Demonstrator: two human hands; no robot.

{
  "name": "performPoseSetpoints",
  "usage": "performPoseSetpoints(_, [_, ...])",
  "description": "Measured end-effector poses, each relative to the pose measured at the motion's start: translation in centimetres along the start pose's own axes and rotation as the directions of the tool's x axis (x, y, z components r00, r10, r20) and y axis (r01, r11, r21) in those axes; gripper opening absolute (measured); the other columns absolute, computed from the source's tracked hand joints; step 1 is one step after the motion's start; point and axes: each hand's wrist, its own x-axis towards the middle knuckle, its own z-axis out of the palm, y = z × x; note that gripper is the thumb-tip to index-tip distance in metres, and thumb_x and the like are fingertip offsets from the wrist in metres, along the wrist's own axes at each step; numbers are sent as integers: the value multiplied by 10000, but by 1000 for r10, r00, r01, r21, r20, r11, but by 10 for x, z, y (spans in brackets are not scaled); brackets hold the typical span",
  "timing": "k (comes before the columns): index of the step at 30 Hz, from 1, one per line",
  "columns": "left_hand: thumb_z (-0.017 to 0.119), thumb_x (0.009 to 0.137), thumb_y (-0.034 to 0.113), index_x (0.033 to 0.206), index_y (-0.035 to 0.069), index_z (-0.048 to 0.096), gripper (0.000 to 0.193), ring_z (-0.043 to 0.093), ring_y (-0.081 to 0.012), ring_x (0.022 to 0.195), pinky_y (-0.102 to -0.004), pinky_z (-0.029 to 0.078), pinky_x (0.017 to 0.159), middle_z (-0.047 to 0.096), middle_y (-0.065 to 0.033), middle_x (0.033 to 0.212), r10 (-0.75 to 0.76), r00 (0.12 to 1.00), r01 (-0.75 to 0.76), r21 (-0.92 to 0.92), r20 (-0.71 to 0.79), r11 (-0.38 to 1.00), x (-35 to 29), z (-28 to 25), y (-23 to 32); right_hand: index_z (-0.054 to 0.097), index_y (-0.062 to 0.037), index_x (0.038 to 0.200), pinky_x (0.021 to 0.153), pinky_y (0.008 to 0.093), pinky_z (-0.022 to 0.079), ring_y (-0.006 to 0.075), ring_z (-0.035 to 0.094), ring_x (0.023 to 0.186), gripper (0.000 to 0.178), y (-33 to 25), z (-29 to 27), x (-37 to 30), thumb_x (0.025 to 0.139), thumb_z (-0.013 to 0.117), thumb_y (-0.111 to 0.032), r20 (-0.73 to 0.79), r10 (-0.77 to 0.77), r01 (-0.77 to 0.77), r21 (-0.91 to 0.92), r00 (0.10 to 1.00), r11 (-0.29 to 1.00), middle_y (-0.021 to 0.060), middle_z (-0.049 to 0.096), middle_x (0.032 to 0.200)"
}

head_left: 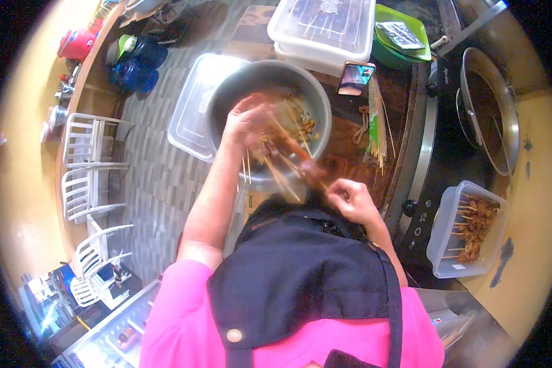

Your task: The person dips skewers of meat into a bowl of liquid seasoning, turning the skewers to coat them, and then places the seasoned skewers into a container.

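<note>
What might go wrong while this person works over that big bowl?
Wooden sticks jut out near the left hand, so one might prick it. The smartphone stands close beside the metal bowl; a nudge could perhaps topple it. The plastic container of skewered meat appears to rest on the stove, where heat might soften it; I cannot tell whether the stove is lit.

Blurred skewers (295,147), large bowl (276,75) partly hidden, lidded tub (322,27) cut off

Gry bowl (227,86), blk apron (306,264), gry-streaked flr (156,147)
</note>
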Motion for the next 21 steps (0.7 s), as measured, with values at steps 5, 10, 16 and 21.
performPoseSetpoints(5, [577,746,-36,1004,74,569,280,597,-268,854,-394,515,738,608,-150,925,31,996,-28,-37,89,999,-1,-4,0,596,2,810,571,245,447,91,532,607,109,0,0,5,732,597,-75,-28,-25,24,-8,999,1000,50,588,675])
performPoseSetpoints(10, [538,758,-30,952,32,587,210,580,-297,906,-395,494,796,594,-173,958,13,994,-10,-24,112,1000,-6,0,0,595,-3,810,567,253,444,97,526,598,108,1,2,9,731,600,-76,-69,-103,102,-19,992,995,59,580,664])
performPoseSetpoints(16, [530,783,27,900,-6,578,132,561,-313,950,-402,453,859,580,-192,982,-114,968,198,-405,221,893,-13,13,14,590,1,803,553,250,434,97,518,591,106,-1,1,4,734,602,-79,-52,-58,56,-34,997,998,58,570,653])
performPoseSetpoints(21, [533,764,-29,1004,5,521,243,558,-296,969,-381,468,848,568,-184,1028,2,994,12,-126,112,992,-14,15,12,591,3,805,544,241,428,82,509,582,105,-5,-2,0,735,602,-75,-20,4,-4,-26,1000,1000,49,564,648])
